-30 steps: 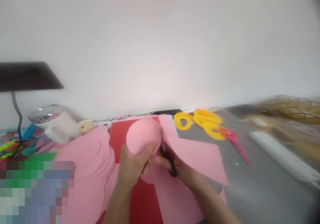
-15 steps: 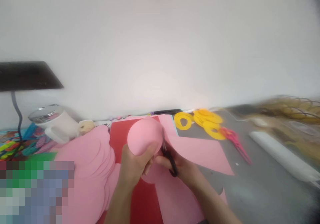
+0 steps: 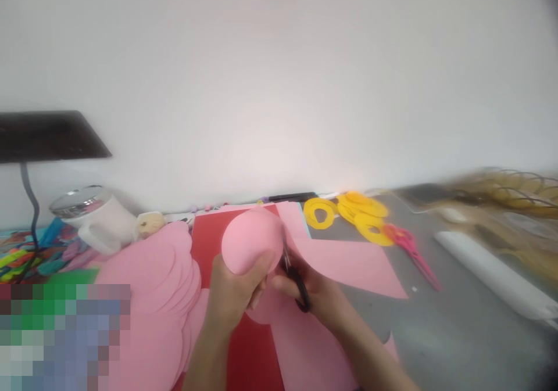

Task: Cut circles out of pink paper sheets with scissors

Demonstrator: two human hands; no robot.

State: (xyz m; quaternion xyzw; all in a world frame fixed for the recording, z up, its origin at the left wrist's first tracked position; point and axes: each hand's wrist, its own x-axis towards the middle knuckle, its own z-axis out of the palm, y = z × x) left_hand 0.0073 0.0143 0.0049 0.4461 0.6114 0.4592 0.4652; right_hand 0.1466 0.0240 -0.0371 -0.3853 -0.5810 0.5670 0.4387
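A pink paper circle (image 3: 250, 240) is pinched in my left hand (image 3: 239, 289), thumb lying on its face. My right hand (image 3: 311, 289) grips black-handled scissors (image 3: 297, 280), whose blades point upward along the circle's right edge. Whether the blades touch the paper I cannot tell. Below the hands lie more pink paper (image 3: 305, 344) and red sheets (image 3: 253, 356). To the left, several pink paper discs (image 3: 148, 286) overlap in a pile.
Yellow paper rings (image 3: 320, 214) lie near the wall, with pink scissors (image 3: 414, 257) beside them. A white roll (image 3: 492, 275) rests on the right. At the left stand a white mug (image 3: 104, 219) with a shiny lid and a dark lamp head (image 3: 52, 137).
Both hands stay nearly in place, still holding the circle and scissors. The whole view has shifted very slightly.
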